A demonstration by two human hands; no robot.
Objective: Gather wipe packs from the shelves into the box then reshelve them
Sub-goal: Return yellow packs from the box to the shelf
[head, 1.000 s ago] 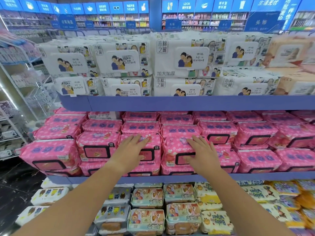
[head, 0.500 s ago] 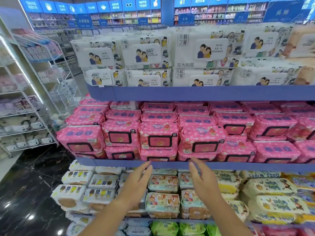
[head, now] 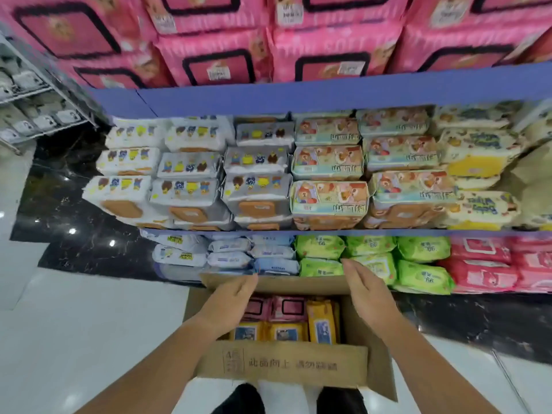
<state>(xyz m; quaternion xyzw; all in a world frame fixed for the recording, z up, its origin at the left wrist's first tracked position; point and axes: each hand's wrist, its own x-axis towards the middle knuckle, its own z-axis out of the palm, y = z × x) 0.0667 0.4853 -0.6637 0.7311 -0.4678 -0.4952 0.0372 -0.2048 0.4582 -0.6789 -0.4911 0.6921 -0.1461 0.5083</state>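
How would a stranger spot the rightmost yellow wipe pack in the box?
Find the open cardboard box on the floor below the shelves. Along its near side, the rightmost yellow pack lies by the right wall. Unlike its two yellow neighbours, it runs lengthwise, reaching alongside the pink packs.

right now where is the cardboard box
Head view, bottom centre: the cardboard box sits open on the floor, just in front of the bottom row's blue packs and green packs.
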